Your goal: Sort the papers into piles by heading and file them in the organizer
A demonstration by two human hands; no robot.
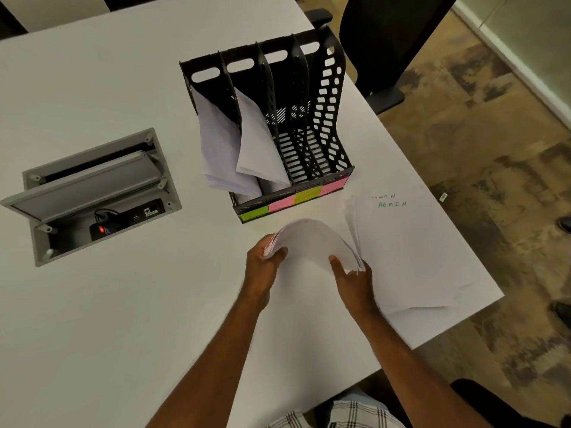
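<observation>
At a white table (pixel 108 319), I hold a bowed stack of papers (pixel 312 239) between both hands, just in front of the black organizer (pixel 327 118). My left hand (pixel 262 267) pinches the stack's left edge, thumb on top and fingers curled beneath; my right hand (pixel 352 282) grips the right edge the same way, thumb pressed on the top sheet. Beside that hand lies a flat pile headed "ADMIN" (pixel 408 251) in green. The organizer's two left slots already hold leaning sheets (pixel 234 143); the two right slots show bare slats. Green, pink and yellow sticky labels (pixel 293 200) line its front lip. An open cable hatch (pixel 92 193) sits at left.
</observation>
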